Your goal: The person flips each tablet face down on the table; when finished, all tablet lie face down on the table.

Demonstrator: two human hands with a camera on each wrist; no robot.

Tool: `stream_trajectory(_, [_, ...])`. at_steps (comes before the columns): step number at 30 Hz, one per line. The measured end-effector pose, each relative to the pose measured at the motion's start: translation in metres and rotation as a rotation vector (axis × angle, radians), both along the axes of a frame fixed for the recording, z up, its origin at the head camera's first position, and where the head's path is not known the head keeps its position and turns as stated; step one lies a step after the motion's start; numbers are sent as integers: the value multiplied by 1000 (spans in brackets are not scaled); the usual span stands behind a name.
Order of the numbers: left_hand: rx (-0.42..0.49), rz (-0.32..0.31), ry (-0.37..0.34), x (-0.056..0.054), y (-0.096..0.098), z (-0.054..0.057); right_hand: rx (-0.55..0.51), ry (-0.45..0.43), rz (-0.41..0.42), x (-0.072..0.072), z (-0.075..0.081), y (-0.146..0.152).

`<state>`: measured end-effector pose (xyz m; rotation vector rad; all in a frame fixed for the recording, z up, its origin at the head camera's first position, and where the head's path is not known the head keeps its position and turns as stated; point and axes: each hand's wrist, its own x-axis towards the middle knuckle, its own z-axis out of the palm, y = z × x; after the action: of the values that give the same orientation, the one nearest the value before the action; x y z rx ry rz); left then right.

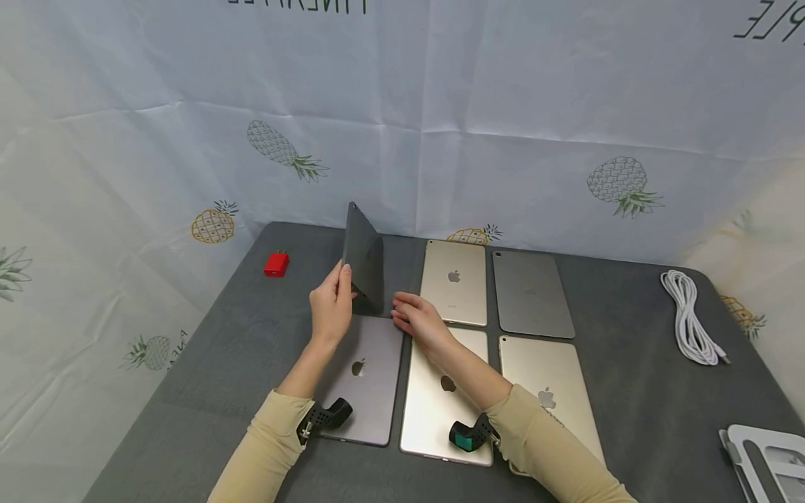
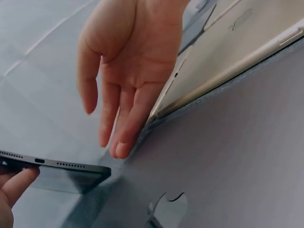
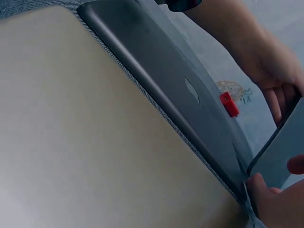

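Observation:
My left hand [image 1: 331, 304] grips a dark grey tablet [image 1: 365, 258] by its near left edge, thumb on one face, and the tablet stands tilted up on its side. My right hand [image 1: 424, 325] reaches in from the right with fingers extended close to the tablet's lower edge; its palm [image 2: 142, 52] faces the left wrist camera. That camera also shows the tablet's port edge [image 2: 42, 161]. Below the hands lies a grey tablet [image 1: 377, 409] with an apple logo, and a gold tablet [image 1: 428, 412] lies under the right forearm.
A gold tablet [image 1: 453, 279] and a grey tablet [image 1: 531, 293] lie at the back right, another gold tablet [image 1: 572, 370] in front of them. A red charger plug [image 1: 276, 264] sits at left. At right are a coiled white cable [image 1: 685, 318] and a white stand [image 1: 767, 454].

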<state>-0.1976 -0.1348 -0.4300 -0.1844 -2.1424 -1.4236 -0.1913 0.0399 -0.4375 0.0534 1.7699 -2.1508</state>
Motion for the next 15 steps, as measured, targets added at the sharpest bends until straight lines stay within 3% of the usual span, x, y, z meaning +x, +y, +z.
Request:
stream_trajectory(5, [211,-15,-89,2,0,-4,13,-7,-3,0,-4,2])
stream_trajectory(11, [439,-87,-218,6,-1,-6,-7,-16,-4,0,-7,5])
stream_trajectory(15, [541,-128,-315,6,-4,-8,-38,-30,-17,-1,-8,6])
